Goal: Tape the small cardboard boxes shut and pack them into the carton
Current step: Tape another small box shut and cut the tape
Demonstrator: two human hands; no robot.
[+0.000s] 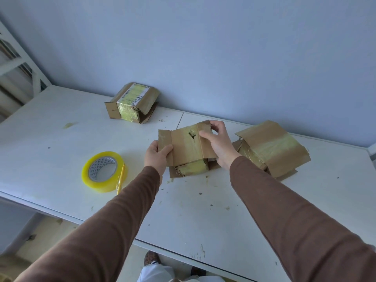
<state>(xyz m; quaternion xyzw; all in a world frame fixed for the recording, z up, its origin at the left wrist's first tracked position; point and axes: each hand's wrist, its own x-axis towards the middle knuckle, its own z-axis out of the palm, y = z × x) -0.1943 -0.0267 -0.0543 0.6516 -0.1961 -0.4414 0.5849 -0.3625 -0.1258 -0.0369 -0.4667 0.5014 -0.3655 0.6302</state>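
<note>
A small worn cardboard box with old yellowish tape sits mid-table, its flaps loose. My left hand pinches its left flap, thumb on top. My right hand grips the right flap, fingers curled over its far edge. A second small box with a printed label lies at the back by the wall, one end open. A third, flatter box with open flaps lies to the right. A roll of yellowish clear tape lies flat to the left of my left hand.
A yellow pen-like tool lies against the tape roll. The white table is speckled with scraps and tape bits. Its front edge runs diagonally below my arms. A white shelf frame stands at far left. No carton is in view.
</note>
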